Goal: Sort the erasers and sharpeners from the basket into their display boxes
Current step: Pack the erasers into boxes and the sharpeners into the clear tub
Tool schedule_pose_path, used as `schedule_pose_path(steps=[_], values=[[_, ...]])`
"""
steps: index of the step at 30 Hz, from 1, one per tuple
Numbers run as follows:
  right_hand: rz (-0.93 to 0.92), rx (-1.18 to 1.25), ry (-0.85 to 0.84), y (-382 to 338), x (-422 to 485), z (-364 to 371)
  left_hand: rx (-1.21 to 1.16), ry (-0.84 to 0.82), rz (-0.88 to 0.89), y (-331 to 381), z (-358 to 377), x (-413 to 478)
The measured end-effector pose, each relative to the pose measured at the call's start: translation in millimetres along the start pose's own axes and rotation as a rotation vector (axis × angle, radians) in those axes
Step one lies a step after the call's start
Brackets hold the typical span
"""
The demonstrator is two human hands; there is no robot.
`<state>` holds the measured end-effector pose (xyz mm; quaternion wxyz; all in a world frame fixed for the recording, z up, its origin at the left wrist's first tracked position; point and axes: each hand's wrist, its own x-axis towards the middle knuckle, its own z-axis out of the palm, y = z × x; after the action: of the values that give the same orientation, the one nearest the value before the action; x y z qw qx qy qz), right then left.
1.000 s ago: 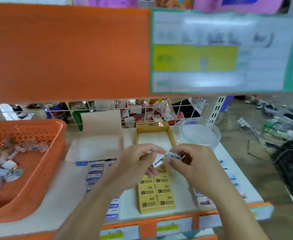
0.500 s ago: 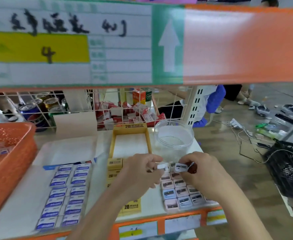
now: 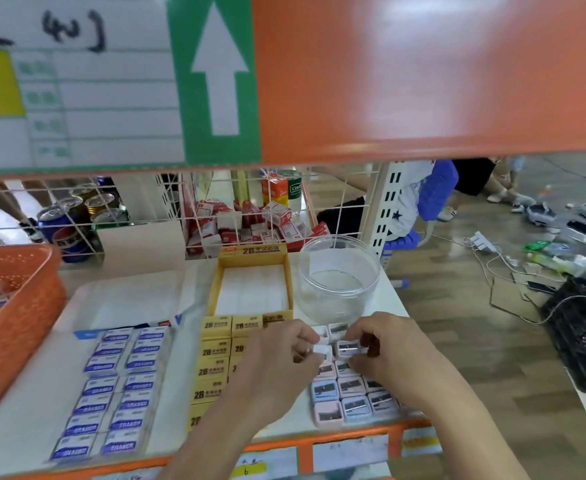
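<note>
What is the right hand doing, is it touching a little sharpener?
Touching. The head view shows the right hand pinching a white sharpener, skin right against it.

Single head-worn view (wide-angle, lines bowed) looking forward and down at a white shelf top from close by, the left hand and right hand low in centre, an orange upper shelf across the top.
</note>
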<state>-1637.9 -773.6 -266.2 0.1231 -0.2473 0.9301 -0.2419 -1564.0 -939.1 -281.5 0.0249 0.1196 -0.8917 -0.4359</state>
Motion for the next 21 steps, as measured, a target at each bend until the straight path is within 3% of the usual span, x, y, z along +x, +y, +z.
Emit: schedule_pose_path(steps=[10,21], values=[[-0.002,0.037,0.022,3.9,3.2,2.7,0.122,0.037,0.023,-0.5,3.8,-0.7],[-0.008,0.044,0.046,3.4,4.3,3.5,0.094,0.042,0.051,-1.4,1.2,3.6]])
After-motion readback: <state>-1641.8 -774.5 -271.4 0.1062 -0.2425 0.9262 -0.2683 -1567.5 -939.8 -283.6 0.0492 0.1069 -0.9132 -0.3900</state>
